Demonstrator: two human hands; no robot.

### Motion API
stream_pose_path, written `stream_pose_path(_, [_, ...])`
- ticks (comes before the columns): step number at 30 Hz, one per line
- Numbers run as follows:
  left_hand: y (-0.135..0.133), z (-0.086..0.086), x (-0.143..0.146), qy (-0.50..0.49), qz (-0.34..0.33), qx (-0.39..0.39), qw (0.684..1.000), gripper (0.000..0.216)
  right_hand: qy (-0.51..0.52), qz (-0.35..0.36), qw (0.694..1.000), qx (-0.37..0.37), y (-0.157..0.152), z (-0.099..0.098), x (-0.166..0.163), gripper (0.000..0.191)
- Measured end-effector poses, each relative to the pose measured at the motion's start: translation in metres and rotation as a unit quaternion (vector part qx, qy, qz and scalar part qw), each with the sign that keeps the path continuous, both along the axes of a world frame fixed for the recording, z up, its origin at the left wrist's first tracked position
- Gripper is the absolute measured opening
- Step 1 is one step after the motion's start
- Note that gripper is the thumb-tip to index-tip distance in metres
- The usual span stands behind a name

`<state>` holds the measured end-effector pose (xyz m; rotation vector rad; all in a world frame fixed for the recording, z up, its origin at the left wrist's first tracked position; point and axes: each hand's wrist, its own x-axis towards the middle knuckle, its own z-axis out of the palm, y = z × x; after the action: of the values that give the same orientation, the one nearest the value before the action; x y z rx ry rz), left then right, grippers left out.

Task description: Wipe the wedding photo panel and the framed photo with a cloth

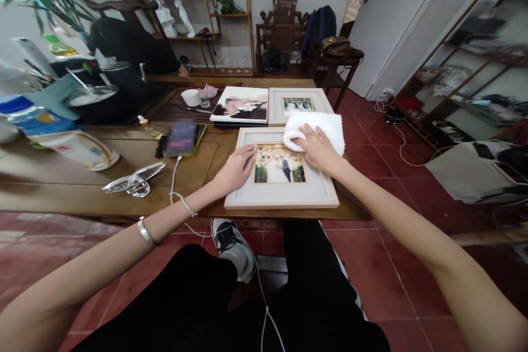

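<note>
A white-framed photo [284,192] lies flat at the near edge of the wooden table [82,187]. My left hand [236,168] rests flat on the frame's left side, fingers stretched out. My right hand [317,148] presses a white folded cloth [325,126] onto the frame's upper right corner, fingers laid over the cloth. Behind this frame lie a second white-framed photo [297,104] and an unframed photo print [241,104], side by side.
A phone [181,138] with a white charging cable lies left of the frames. Metal tongs [134,180], a white packet [78,148], a small cup [191,97] and dishes sit on the table. Red tiled floor, shelves and a carved chair surround it.
</note>
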<state>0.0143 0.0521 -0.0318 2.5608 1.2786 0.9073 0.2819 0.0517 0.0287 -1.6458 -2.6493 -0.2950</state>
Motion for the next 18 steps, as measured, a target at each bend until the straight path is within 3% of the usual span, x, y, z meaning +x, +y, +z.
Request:
stream_pose_path(4, [0.0, -0.001, 0.0, -0.002, 0.005, -0.001, 1.0, 0.036, -0.043, 0.028, 0.998, -0.033, -0.024, 0.007, -0.003, 0.053])
stream_pose_path(12, [0.0, -0.001, 0.001, -0.011, 0.004, 0.008, 1.0, 0.034, -0.048, 0.102, 0.978, -0.175, -0.136, 0.049, -0.004, 0.058])
stream_pose_path(15, [0.0, 0.0, 0.001, -0.008, -0.003, 0.01, 1.0, 0.034, -0.028, 0.1, 0.977, -0.184, -0.153, 0.048, -0.014, 0.057])
stream_pose_path(18, [0.001, 0.0, 0.001, 0.001, -0.008, 0.009, 1.0, 0.034, -0.005, 0.082, 0.984, -0.161, -0.142, 0.032, -0.021, 0.06])
